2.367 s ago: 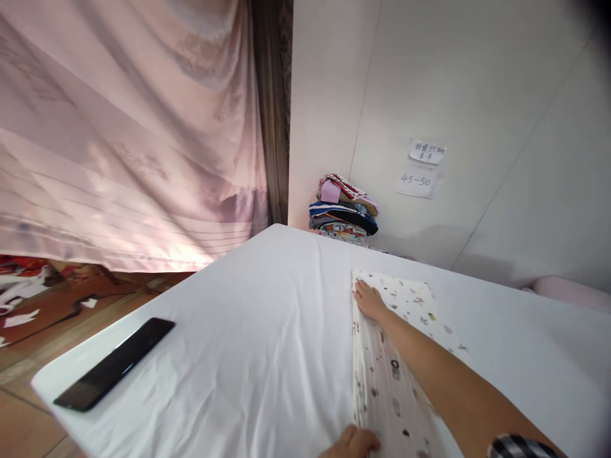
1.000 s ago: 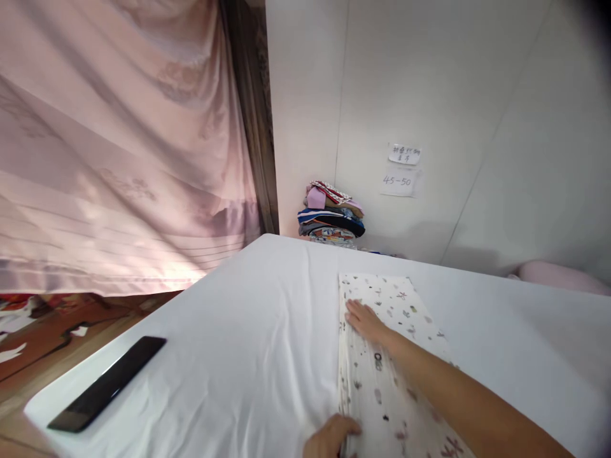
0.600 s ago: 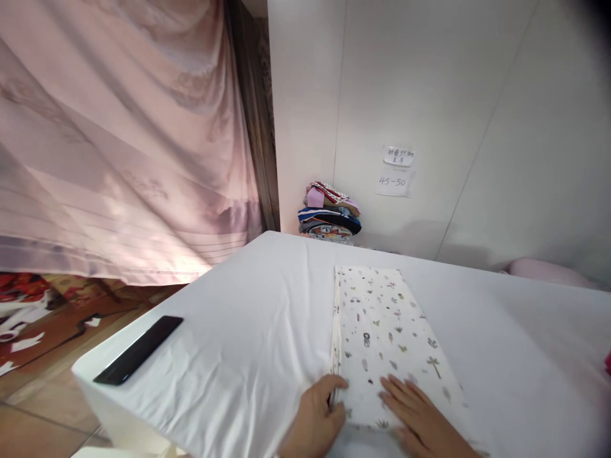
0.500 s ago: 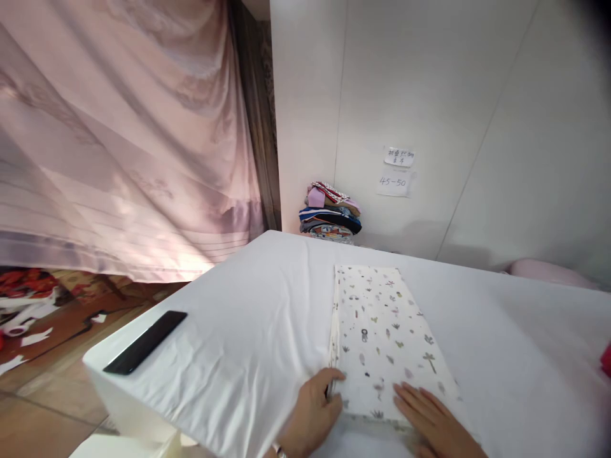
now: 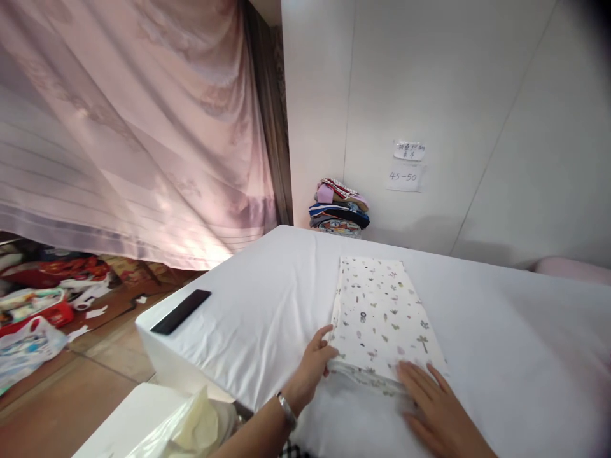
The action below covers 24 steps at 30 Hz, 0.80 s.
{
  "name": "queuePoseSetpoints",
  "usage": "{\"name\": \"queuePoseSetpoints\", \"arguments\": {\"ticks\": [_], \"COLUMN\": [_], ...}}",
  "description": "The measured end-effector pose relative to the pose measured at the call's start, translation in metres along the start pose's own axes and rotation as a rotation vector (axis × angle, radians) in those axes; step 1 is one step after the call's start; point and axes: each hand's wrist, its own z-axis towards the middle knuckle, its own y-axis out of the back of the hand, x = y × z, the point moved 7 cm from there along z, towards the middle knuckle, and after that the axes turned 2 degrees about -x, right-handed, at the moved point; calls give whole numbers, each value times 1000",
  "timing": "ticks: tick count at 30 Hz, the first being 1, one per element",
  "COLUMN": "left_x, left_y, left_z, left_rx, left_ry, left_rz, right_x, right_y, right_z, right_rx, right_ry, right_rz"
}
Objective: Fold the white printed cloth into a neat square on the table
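A folded white cloth (image 5: 379, 312) with small printed figures lies lengthwise on the white-covered table (image 5: 267, 299). My left hand (image 5: 312, 366), with a watch on its wrist, rests at the cloth's near left corner, fingers curled against the folded edge. My right hand (image 5: 432, 407) lies flat with fingers stretched out on the cloth's near right corner and the table just in front of it.
A black phone (image 5: 180, 312) lies near the table's left corner. A stack of folded clothes (image 5: 340, 208) sits against the white wall beyond the table's far edge. Pink curtain (image 5: 133, 127) at left. Bags and clutter (image 5: 33, 312) on the floor, a white bin (image 5: 157, 426) below.
My right hand drew back from the cloth's far end to its near right corner. The left hand stayed at the near left edge. The view pulled back, showing more floor and the bin.
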Motion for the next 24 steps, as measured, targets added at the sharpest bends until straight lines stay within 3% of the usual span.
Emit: {"name": "queuePoseSetpoints", "arguments": {"ticks": [5, 10, 14, 18, 24], "left_x": [-17, -21, -7, 14, 43], "left_y": [-7, -7, 2, 17, 32], "left_z": [-5, -10, -5, 1, -13], "left_rx": [19, 28, 6, -49, 82], "left_ry": [0, 26, 42, 42, 94], "left_rz": [-26, -38, 27, 217, 251], "right_x": [32, 20, 0, -5, 16], "right_y": [-7, -10, -11, -5, 17], "right_z": [35, 31, 14, 3, -2], "right_rx": [-38, -170, -283, -345, -187], "right_ry": [-75, -148, -135, -70, 117], "right_rz": [-12, -78, -126, -128, -5]}}
